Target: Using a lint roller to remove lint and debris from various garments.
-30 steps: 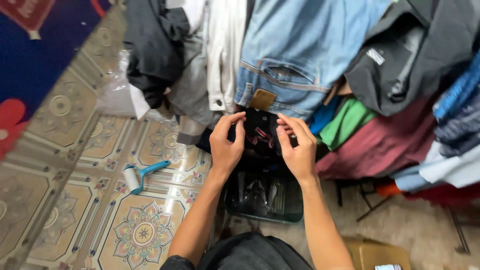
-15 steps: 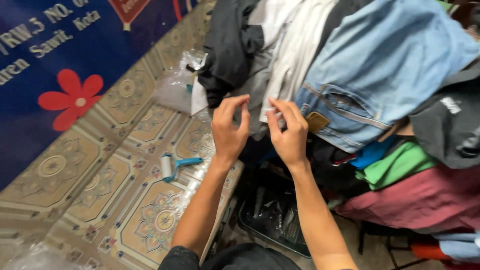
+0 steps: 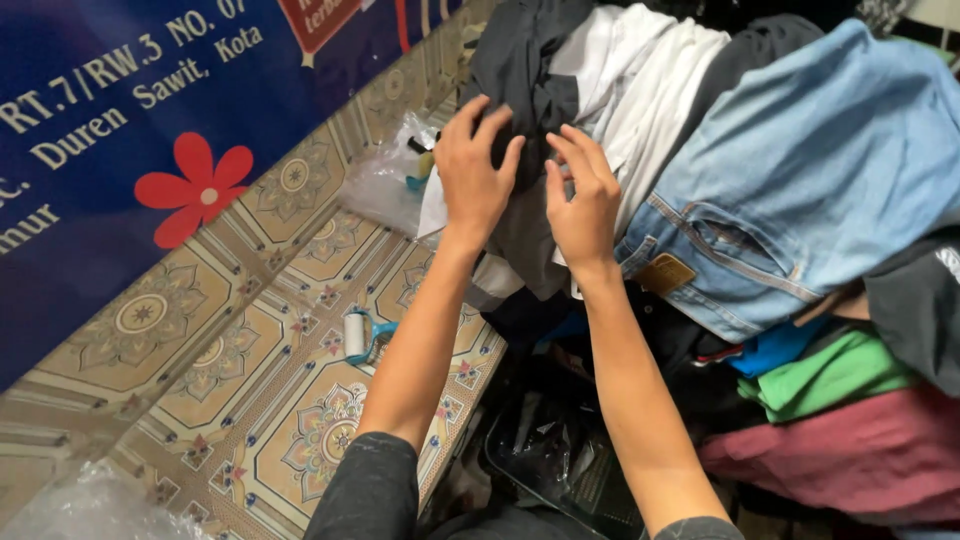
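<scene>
Both hands are shown raised against a heap of clothing. The left hand (image 3: 478,170) is spread wide, its fingers laid on a dark grey garment (image 3: 530,80) at the near edge of the heap; nothing is pinched in this grip. The right hand (image 3: 583,195) is held just beside it, fingers also splayed and loose, touching the same dark cloth where it meets a white garment (image 3: 640,80); its grip is likewise wide and closed on nothing. To the right of the right grip, pale blue jeans (image 3: 800,170) with a tan patch are draped over the pile, and below them folded green (image 3: 830,375), blue and maroon (image 3: 860,450) pieces are stacked. Beneath the forearms a dark basket (image 3: 560,470) is seen on the floor; its contents are dark and cannot be told apart. To the left of the left grip a clear plastic bag (image 3: 385,180) holding small items lies on the patterned tile floor (image 3: 250,400), and lower down a lint roller (image 3: 360,335) with a teal handle rests flat.
</scene>
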